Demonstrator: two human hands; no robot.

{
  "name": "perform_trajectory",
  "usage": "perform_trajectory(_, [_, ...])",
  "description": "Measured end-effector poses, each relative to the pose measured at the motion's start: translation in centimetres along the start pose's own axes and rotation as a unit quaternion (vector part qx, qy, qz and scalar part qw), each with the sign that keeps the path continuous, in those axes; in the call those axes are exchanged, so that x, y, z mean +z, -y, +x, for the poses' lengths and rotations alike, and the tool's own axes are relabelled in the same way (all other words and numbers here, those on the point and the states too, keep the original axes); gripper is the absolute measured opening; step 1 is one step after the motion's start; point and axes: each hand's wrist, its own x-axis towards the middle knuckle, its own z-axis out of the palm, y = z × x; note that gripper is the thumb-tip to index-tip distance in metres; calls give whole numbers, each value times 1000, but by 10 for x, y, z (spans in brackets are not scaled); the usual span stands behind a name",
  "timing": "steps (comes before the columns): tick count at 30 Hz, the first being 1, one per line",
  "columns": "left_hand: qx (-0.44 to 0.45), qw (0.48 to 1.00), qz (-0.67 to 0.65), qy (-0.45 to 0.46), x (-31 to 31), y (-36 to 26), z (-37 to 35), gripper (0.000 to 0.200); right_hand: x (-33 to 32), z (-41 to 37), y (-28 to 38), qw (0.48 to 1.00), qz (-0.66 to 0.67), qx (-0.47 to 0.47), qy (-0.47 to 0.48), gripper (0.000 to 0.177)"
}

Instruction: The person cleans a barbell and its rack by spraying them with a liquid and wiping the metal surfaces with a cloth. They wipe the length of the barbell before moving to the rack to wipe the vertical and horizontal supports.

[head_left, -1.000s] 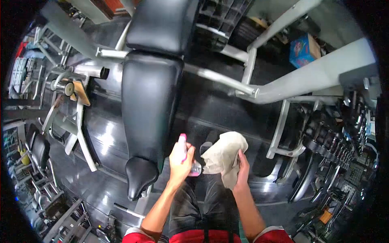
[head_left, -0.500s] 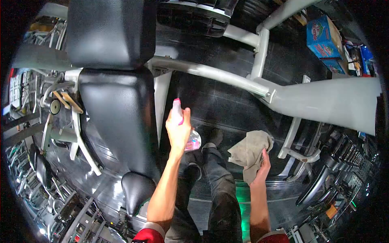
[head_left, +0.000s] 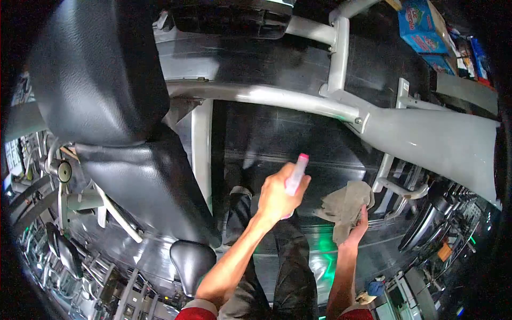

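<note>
My left hand point(head_left: 278, 196) is wrapped round the neck of a spray bottle point(head_left: 296, 176) with a white and pink head, in front of my legs. Most of the bottle's body is hidden behind the hand. To the right, my right hand point(head_left: 357, 229) holds a crumpled grey-beige cloth point(head_left: 346, 207), which hangs over the fingers. A black padded seat point(head_left: 144, 181) and a black backrest point(head_left: 101, 69) lie to the left of both hands, apart from them.
A light grey metal frame tube point(head_left: 266, 97) crosses beyond my hands and meets a wide grey arm point(head_left: 426, 144) at the right. A blue box point(head_left: 422, 26) stands at the upper right. A small black pad point(head_left: 192, 261) is at the lower left.
My left hand has moved right with the spray bottle, closer to the cloth. My right hand and the cloth sit slightly lower and further right. The view has shifted, and the backrest appears tilted.
</note>
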Motion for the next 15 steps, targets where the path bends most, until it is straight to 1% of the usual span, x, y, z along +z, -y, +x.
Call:
perform_trajectory(2, [23, 999, 32, 35, 7, 1, 5, 17, -3, 2, -4, 1000, 22, 6, -11, 49])
perform_trajectory(3, [3, 998, 28, 60, 6, -4, 6, 15, -2, 6, -6, 998, 56, 14, 2, 51])
perform_trajectory(4, [4, 998, 29, 62, 2, -9, 7, 15, 2, 8, -7, 996, 91, 22, 16, 53])
perform_trajectory(6, [29, 996, -44, 74, -9, -23, 9, 18, 20, 7, -4, 994, 100, 20, 26, 51])
perform_trajectory(7, [80, 993, -75, 38, -17, -31, 12, 15, 32, 6, -4, 993, 108, 19, 35, 49])
perform_trajectory(8, [28, 988, -143, 42, -30, -49, 13, 12, 43, 12, -8, 992, 93, 9, 83, 50])
perform_trajectory(9, [32, 985, -165, 35, -42, -60, 18, 11, 56, 20, -13, 988, 79, -3, 132, 51])
perform_trajectory(10, [37, 981, -186, 28, -56, -72, 24, 10, 73, 31, -19, 987, 61, -1, 151, 55])
perform_trajectory(11, [37, 983, -176, 31, -74, -92, 29, 9, 95, 43, -26, 984, 43, -1, 171, 59])
perform_trajectory(12, [37, 985, -165, 34, -92, -109, 35, 8, 129, 41, -26, 974, 81, 10, 210, 58])
perform_trajectory(13, [112, 988, -102, 0, -107, -114, 45, 9, 156, 50, -31, 959, 44, -20, 278, 56])
perform_trajectory(14, [186, 981, -38, -33, -120, -118, 53, 10, 180, 65, -42, 931, -31, -117, 344, 51])
perform_trajectory(15, [174, 983, -40, -36, -132, -130, 55, 12, 210, 69, -56, 918, -137, -219, 302, 40])
